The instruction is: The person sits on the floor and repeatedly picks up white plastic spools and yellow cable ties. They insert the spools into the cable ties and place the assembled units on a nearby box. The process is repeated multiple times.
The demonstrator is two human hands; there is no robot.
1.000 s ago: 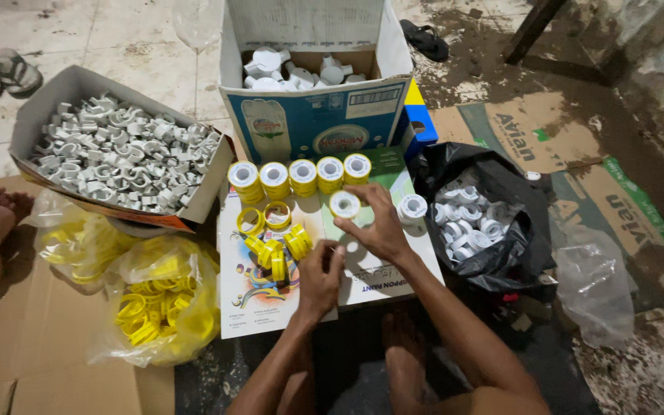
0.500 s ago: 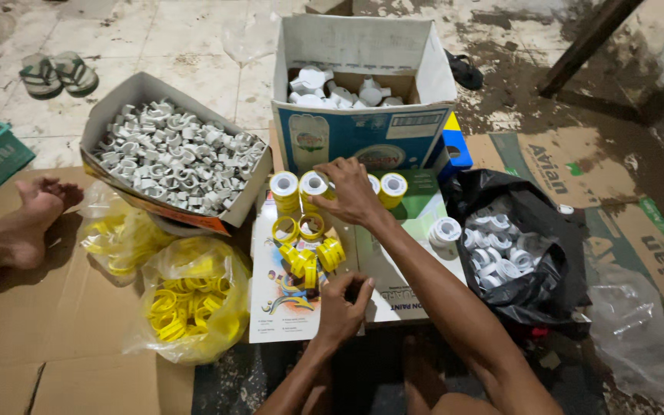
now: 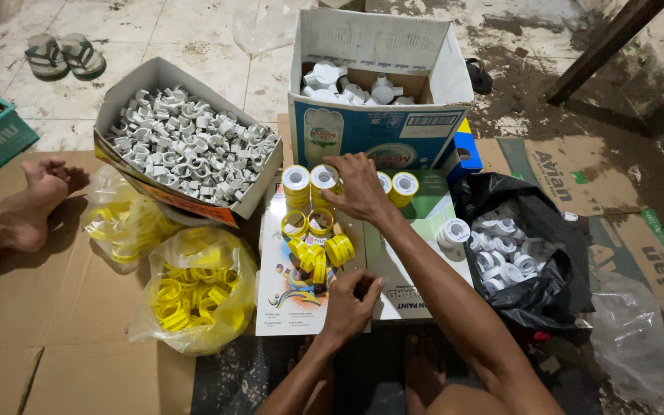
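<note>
On the flattened cardboard sheet (image 3: 393, 288) in front of the seated person, a row of finished yellow-and-white rolls (image 3: 310, 183) stands on end along the far edge, just before the printed carton (image 3: 370, 134). Four rolls show plainly; the right hand (image 3: 359, 188) covers the middle of the row, so any beneath it cannot be counted. Its fingers (image 3: 337, 170) are bent down over the rolls there, touching the second from the left; whether they grip one cannot be told. The left hand (image 3: 347, 301) rests near the sheet's near edge with fingers curled shut on something small that stays hidden.

Between the hands lies a loose heap of yellow rings (image 3: 318, 244), two of them lying flat and empty, the rest tumbled. One white spool (image 3: 453, 230) sits alone on the right of the sheet.

Judged from stock on hand, the work is in its early part: a short finished row against large unused supplies. The black bag (image 3: 532, 269) on the right holds many white spools, the clear bags (image 3: 194, 296) on the left are full of yellow rings, and the open box (image 3: 186, 150) at far left is heaped with white clips. The printed carton holds more white pieces.

Another person's bare foot (image 3: 28, 211) rests on the cardboard at far left.
</note>
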